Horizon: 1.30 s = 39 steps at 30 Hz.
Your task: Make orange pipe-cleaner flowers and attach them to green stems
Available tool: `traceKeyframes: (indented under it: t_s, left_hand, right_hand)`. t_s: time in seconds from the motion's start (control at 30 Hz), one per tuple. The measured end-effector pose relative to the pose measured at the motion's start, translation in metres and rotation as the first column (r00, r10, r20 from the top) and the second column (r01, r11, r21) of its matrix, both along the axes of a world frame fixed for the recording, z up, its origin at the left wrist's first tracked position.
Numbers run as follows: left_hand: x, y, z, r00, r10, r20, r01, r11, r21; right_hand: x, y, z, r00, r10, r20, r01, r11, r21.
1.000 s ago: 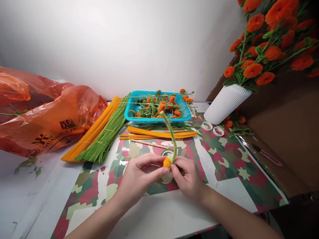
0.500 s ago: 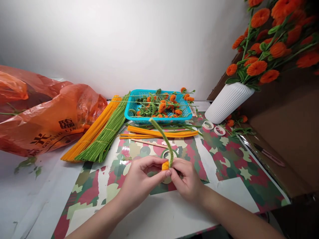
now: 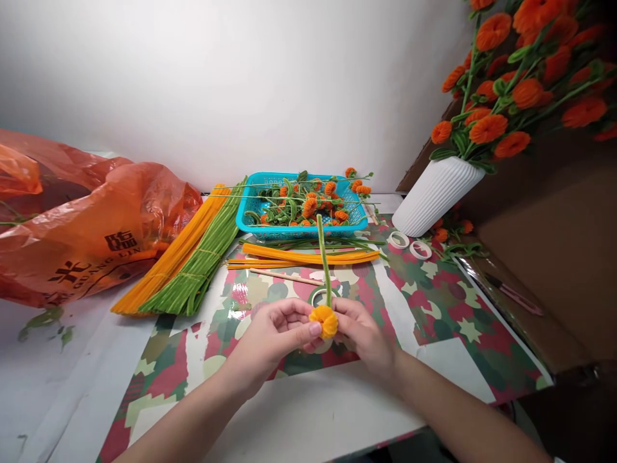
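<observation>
Between my two hands is a small yellow-orange pipe-cleaner flower, its ribbed face turned toward me. Its green pipe-cleaner stem points up and away. My left hand pinches the flower's left side between thumb and fingers. My right hand grips its right side, with fingertips partly hidden behind the bloom. A tape roll lies on the table just beyond the flower, partly covered by it and my hands. Past that rests a thin wooden stick.
A blue basket holds orange flowers and green stems. Yellow and green pipe-cleaner bundles lie left, beside an orange plastic bag. Loose yellow pipe cleaners sit before the basket. At right are a white vase, tape rolls and a cutter.
The flower has been turned so its face shows toward me, and the stem, formerly curving to the left, stands straighter. Both hands stay on it. The whole view has shifted slightly.
</observation>
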<state>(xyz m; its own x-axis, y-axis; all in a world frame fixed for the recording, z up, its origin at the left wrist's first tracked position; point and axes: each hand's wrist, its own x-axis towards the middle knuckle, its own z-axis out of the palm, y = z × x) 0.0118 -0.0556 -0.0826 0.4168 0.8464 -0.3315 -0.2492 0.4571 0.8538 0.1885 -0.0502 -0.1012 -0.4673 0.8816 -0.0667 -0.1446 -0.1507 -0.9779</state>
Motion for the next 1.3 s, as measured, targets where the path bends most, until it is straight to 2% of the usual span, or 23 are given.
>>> traceKeyframes:
  t_s: [0.03,0.07,0.1,0.13,0.17,0.2,0.33,0.47,0.57,0.73,0.8,0.97,1.03,1.2,1.3]
  left_hand:
    - [0.0,0.0,-0.001,0.999,0.048,-0.026,-0.047,0.999,0.01]
    - [0.001,0.0,-0.002,0.993,0.107,-0.057,-0.106,0.994,0.029]
    - [0.001,0.0,-0.001,0.982,0.17,-0.088,-0.165,0.985,0.055]
    - [0.002,0.0,0.0,0.966,0.23,-0.118,-0.221,0.972,0.084]
    - [0.002,0.0,0.001,0.948,0.28,-0.149,-0.264,0.957,0.117]
    - [0.003,-0.001,0.002,0.931,0.319,-0.178,-0.294,0.943,0.154]
    - [0.004,-0.005,0.005,0.877,0.421,-0.233,-0.321,0.873,0.367]
    - [0.003,-0.007,0.0,0.848,0.459,-0.266,-0.244,0.783,0.572]
    - [0.002,-0.006,-0.005,0.83,0.478,-0.288,-0.197,0.734,0.65]
    - [0.002,-0.006,-0.008,0.827,0.433,-0.358,-0.09,0.732,0.675]
    - [0.001,-0.006,-0.008,0.81,0.43,-0.399,-0.028,0.708,0.706]
    - [-0.003,-0.004,-0.007,0.713,0.526,-0.464,0.17,0.512,0.842]
    - [-0.004,-0.003,-0.007,0.7,0.531,-0.477,0.232,0.463,0.855]
    - [-0.005,-0.002,-0.006,0.67,0.496,-0.553,0.364,0.43,0.826]
    - [-0.007,0.0,-0.006,0.646,0.467,-0.604,0.444,0.414,0.795]
  right_hand:
    - [0.0,-0.001,0.0,0.986,-0.142,0.083,0.13,0.982,0.137]
    - [0.0,-0.002,0.001,0.945,-0.301,0.129,0.255,0.924,0.285]
    - [-0.001,-0.004,0.002,0.888,-0.441,0.134,0.352,0.837,0.419]
    - [-0.001,-0.005,0.003,0.839,-0.532,0.116,0.406,0.753,0.517]
    - [-0.002,-0.006,0.004,0.816,-0.57,0.096,0.423,0.703,0.571]
    - [-0.003,-0.007,0.004,0.821,-0.564,0.087,0.415,0.694,0.588]
    - [-0.008,-0.008,0.002,0.868,-0.494,0.054,0.414,0.779,0.47]
    - [-0.008,-0.005,-0.002,0.895,-0.447,-0.002,0.421,0.842,0.339]
    - [-0.007,-0.005,-0.004,0.902,-0.431,-0.008,0.407,0.846,0.344]
    - [-0.01,-0.007,-0.005,0.893,-0.451,-0.002,0.427,0.845,0.323]
    - [-0.01,-0.007,-0.004,0.893,-0.45,0.003,0.425,0.846,0.321]
    - [-0.008,-0.005,-0.002,0.903,-0.43,0.016,0.399,0.851,0.342]
    - [-0.007,-0.004,-0.002,0.912,-0.409,0.024,0.375,0.856,0.357]
    - [-0.006,-0.003,-0.002,0.902,-0.421,0.098,0.322,0.807,0.496]
    - [-0.006,-0.005,-0.001,0.873,-0.477,0.096,0.316,0.706,0.633]
